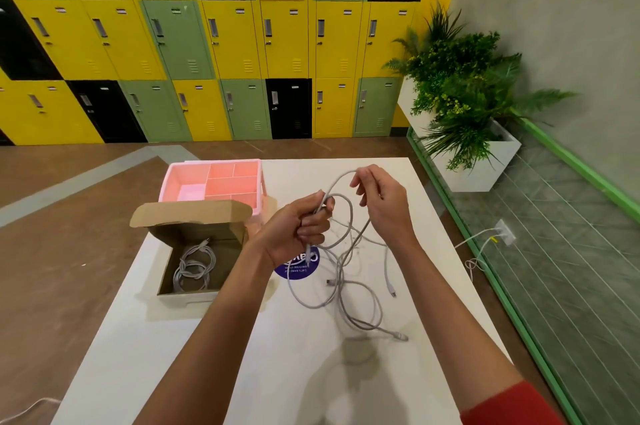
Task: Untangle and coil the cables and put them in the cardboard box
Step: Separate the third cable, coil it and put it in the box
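Lockers (221,43) in yellow, green and black fill the far wall, and before them stands a white table (242,355). The cardboard box (190,213) sits open at its left side with one coiled cable (194,265) inside. The left hand (301,230) is clenched round a grey cable (337,178); the right hand (381,203) pinches the same loop higher up. The rest drops into a tangle (346,289) on the table. Coiling looks barely begun. Next, I'd guess, slack must be teased free of that tangle.
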